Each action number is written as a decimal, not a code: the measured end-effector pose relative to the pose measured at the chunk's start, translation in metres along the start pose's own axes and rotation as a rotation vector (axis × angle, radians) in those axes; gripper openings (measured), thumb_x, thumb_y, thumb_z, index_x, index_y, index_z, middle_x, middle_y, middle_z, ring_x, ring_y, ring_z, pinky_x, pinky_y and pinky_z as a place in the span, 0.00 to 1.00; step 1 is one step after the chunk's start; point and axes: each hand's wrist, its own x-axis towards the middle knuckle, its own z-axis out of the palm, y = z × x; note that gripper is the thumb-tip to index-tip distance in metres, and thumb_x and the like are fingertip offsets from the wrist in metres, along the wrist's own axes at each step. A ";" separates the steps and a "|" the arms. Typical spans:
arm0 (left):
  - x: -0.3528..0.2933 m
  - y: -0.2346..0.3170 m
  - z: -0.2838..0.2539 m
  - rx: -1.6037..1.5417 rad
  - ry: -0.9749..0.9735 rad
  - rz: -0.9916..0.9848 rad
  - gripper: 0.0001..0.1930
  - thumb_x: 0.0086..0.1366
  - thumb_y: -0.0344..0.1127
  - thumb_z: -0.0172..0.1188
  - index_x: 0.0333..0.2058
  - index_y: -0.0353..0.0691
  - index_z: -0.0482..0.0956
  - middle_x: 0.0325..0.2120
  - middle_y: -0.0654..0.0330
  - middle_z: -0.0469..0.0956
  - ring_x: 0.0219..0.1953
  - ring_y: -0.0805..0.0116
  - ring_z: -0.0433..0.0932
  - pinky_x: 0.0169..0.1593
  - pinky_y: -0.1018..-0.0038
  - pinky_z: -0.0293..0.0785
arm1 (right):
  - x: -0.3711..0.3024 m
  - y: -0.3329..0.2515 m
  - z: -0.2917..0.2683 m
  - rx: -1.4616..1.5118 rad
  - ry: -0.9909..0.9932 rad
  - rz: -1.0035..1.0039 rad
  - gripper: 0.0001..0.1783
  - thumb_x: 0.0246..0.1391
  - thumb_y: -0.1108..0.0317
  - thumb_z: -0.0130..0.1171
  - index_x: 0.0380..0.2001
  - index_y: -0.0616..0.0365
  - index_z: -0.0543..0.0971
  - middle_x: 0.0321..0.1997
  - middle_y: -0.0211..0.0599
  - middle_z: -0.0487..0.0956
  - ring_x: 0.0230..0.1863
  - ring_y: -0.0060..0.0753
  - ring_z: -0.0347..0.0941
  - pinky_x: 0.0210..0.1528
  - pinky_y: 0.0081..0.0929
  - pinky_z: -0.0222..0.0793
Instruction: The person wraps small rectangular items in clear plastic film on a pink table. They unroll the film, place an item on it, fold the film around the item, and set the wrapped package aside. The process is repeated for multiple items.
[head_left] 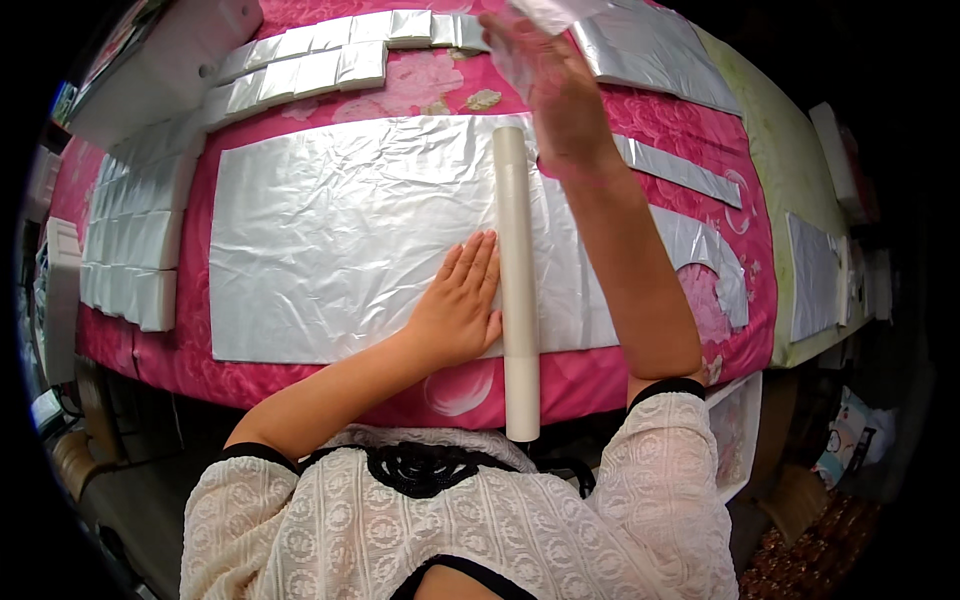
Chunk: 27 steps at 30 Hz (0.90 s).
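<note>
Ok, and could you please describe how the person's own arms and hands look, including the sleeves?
The left sleeve and the right sleeve are short, cream-coloured and textured with a raised, lace-like pattern, each edged by a black band. The left hand is bare, without a glove. The right hand is blurred, so small jewellery cannot be ruled out.

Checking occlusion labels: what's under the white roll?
Silver sheet shows on both sides along most of the white roll, and pink cloth beside its near part. Whatever lies directly beneath the roll is covered and can't be seen.
</note>
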 end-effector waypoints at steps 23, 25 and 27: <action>0.000 0.000 0.013 -0.089 0.079 0.004 0.41 0.55 0.47 0.45 0.59 0.20 0.47 0.62 0.33 0.43 0.67 0.43 0.40 0.65 0.48 0.33 | -0.178 0.022 -0.084 -1.186 -0.573 -0.253 0.30 0.50 0.54 0.55 0.55 0.56 0.68 0.61 0.43 0.65 0.61 0.47 0.60 0.61 0.40 0.56; -0.002 -0.004 0.005 -0.206 0.097 0.003 0.42 0.54 0.45 0.48 0.61 0.23 0.44 0.63 0.35 0.41 0.67 0.43 0.40 0.66 0.49 0.32 | -0.179 0.023 -0.085 -1.238 -0.678 -0.229 0.33 0.52 0.49 0.52 0.58 0.55 0.65 0.64 0.42 0.61 0.64 0.47 0.56 0.63 0.42 0.52; -0.010 -0.009 -0.008 -0.404 0.152 -0.001 0.45 0.51 0.41 0.52 0.63 0.29 0.40 0.64 0.38 0.39 0.67 0.45 0.39 0.66 0.52 0.32 | -0.170 0.028 -0.078 -1.292 -0.767 -0.252 0.35 0.53 0.45 0.48 0.60 0.53 0.63 0.67 0.40 0.57 0.67 0.46 0.50 0.65 0.43 0.47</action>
